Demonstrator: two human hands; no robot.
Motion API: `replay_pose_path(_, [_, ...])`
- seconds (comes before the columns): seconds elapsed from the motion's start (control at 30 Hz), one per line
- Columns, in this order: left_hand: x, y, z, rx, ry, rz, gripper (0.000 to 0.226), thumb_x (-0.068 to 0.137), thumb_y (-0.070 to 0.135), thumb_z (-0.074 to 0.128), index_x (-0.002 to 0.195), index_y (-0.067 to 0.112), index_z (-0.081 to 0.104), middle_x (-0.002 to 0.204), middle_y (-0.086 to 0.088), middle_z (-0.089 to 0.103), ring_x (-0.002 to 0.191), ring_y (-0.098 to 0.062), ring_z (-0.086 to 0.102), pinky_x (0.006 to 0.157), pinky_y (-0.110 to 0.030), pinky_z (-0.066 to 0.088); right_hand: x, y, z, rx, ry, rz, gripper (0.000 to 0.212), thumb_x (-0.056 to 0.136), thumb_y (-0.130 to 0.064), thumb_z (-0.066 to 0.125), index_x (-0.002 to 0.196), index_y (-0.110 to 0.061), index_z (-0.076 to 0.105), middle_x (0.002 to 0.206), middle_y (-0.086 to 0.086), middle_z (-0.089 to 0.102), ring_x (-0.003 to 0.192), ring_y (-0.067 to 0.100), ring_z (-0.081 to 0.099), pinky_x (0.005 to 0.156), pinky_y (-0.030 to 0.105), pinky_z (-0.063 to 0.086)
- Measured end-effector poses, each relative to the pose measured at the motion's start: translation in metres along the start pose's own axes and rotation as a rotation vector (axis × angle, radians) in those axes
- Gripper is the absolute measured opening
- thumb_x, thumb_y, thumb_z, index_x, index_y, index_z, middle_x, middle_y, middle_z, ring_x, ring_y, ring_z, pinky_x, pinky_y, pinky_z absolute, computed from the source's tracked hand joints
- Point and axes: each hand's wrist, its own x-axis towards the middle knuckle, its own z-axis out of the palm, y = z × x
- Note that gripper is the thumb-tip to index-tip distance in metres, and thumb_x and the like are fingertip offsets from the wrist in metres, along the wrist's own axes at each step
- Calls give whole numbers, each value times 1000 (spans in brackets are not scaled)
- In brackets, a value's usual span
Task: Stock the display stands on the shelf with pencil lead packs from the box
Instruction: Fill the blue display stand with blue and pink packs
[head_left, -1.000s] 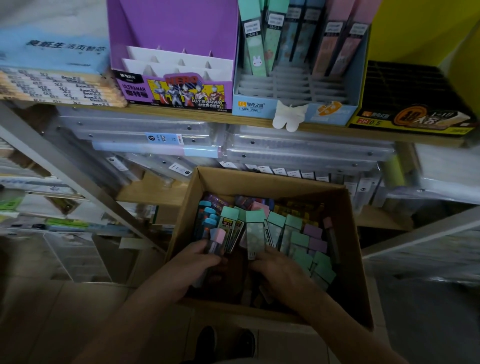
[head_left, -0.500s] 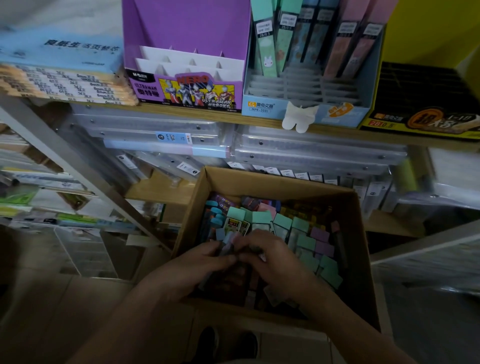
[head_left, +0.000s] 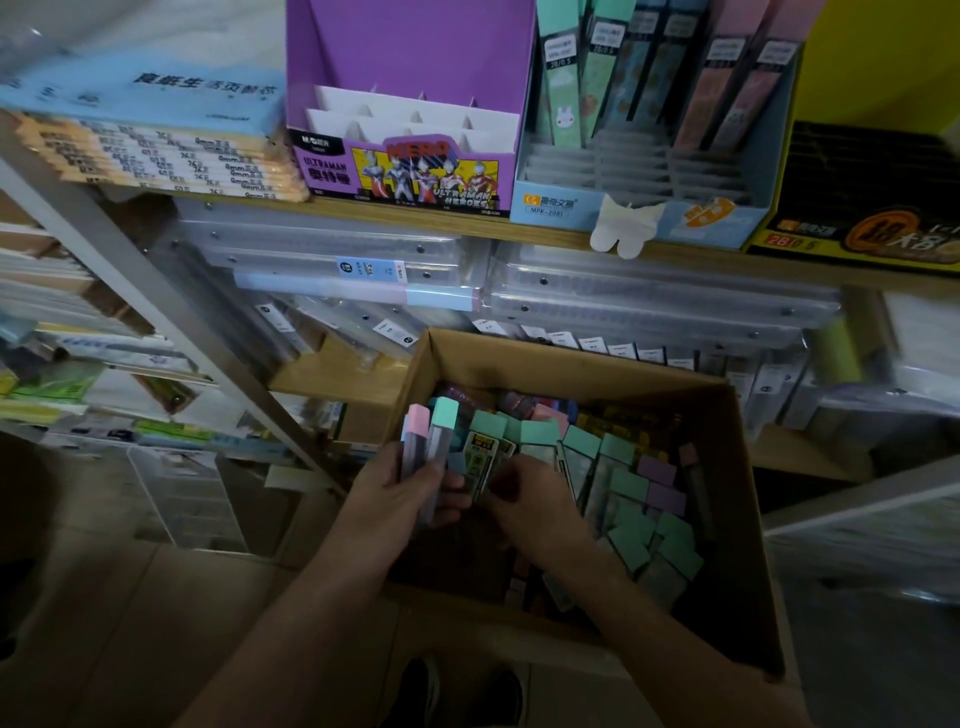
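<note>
Pencil lead packs (head_left: 431, 441), pink- and green-capped, are gripped upright by left hand (head_left: 400, 493) over cardboard box's (head_left: 571, 364) left side; right hand (head_left: 530, 499) is curled among boxed packs; grip cannot be told.

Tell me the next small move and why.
Probably lift the labelled pack that the right hand seems to pinch and add it to the left hand, which holds only two packs; the blue stand above has many empty slots.

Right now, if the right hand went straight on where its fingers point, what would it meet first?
Probably the yellow-labelled pack standing in the box, just ahead of the right hand; it may be touching it, depth unclear.
</note>
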Motion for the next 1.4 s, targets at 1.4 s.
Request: replay_pose_path(1.4, [-3, -2, 38, 264, -136, 113, 16, 102, 39, 56, 114, 36, 67, 103, 4, 75, 94, -10, 73, 74, -29, 58, -55, -25, -51, 722, -110, -69, 33, 97, -2, 57, 119, -22, 71, 94, 7, 72, 82, 29, 76, 73, 38, 64])
